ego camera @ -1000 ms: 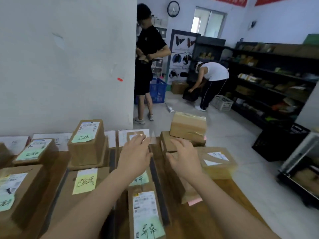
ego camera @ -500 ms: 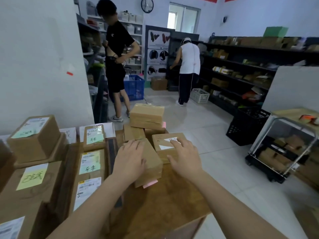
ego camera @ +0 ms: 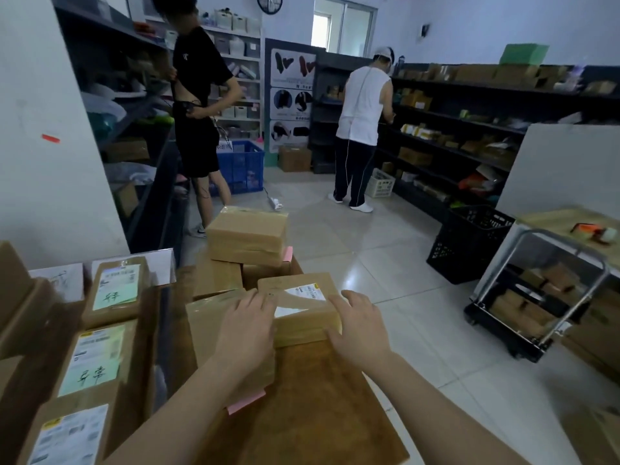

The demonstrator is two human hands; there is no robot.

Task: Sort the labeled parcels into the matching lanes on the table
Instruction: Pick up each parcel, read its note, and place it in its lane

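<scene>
The parcel (ego camera: 302, 308) is lying white label up on the table (ego camera: 318, 407), close to the right edge and between the two hands. The left hand (ego camera: 246, 325) is resting flat, fingers straight, across the seam where the parcel is touching a big box (ego camera: 208, 317) on its left. The right hand (ego camera: 360, 325) is curling round the parcel's near right corner, fingers over the top and thumb on the near face. I cannot tell how hard it is squeezing.

The parcel is looking like stiff taped cardboard, small enough to be fairly light. The glossy tape is probably making the top slippery, so the two opposite side walls are offering a surer hold than the lid. Its contents are not showing, so gentle handling is seeming wise.

The table is ending just right of the parcel, with floor below. A stack (ego camera: 248, 236) is standing just beyond it on the far side. The big box, with a pink note (ego camera: 246, 401) poking out at its near foot, is blocking the left. Green-labelled parcels (ego camera: 114, 290) are filling the lanes further left. Bare wood is lying open on the near side, so lifting straight up before carrying left is looking safest.
</scene>
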